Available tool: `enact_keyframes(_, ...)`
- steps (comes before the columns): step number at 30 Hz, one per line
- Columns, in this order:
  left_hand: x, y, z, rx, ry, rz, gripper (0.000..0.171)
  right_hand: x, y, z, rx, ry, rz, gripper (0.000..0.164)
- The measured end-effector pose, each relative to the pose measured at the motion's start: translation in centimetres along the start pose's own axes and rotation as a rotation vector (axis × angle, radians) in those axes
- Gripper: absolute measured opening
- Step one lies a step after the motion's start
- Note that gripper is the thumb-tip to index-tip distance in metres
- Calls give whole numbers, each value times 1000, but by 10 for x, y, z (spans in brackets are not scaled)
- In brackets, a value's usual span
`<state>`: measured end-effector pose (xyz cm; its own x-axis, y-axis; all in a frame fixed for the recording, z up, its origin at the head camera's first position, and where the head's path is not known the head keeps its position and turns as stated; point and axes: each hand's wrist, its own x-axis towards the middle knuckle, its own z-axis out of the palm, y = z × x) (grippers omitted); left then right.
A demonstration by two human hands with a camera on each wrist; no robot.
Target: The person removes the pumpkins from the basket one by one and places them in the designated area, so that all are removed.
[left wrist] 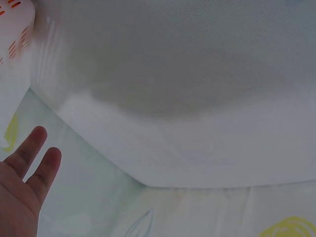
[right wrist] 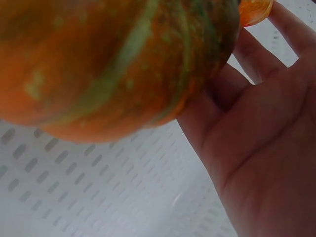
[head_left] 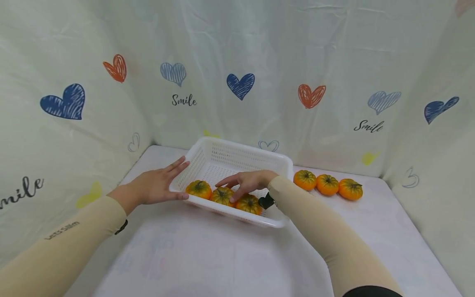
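Observation:
A white plastic basket (head_left: 241, 154) with slotted walls stands on the table, a row of three small orange-and-green pumpkins along its near side. My right hand (head_left: 252, 181) reaches into it and holds the middle pumpkin (head_left: 222, 196), thumb on the near side and fingers over the far side. Beside it sit the left pumpkin (head_left: 198, 189) and the right pumpkin (head_left: 248, 204); a pumpkin (right wrist: 113, 64) fills much of the right wrist view. My left hand (head_left: 157, 185) is spread at the basket's left end, fingertips and thumb right at the rim.
Outside the basket, on the table (head_left: 185, 255) to its right, three more pumpkins (head_left: 327, 185) lie in a row. A pale curtain (head_left: 208, 41) printed with hearts surrounds the table at the back and sides.

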<state>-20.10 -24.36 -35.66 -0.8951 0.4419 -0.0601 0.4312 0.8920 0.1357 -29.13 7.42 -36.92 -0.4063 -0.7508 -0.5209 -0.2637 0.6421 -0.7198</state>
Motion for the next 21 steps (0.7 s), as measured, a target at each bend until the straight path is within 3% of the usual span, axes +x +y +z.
enact_keyframes(14, 0, -2, 1, 3, 3, 9, 106, 2, -1, 2, -37, -2, -12, 68)
enact_keyframes(21, 1, -2, 3, 16, 0, 2, 105, 2, -1, 2, 6, -6, 0, 66)
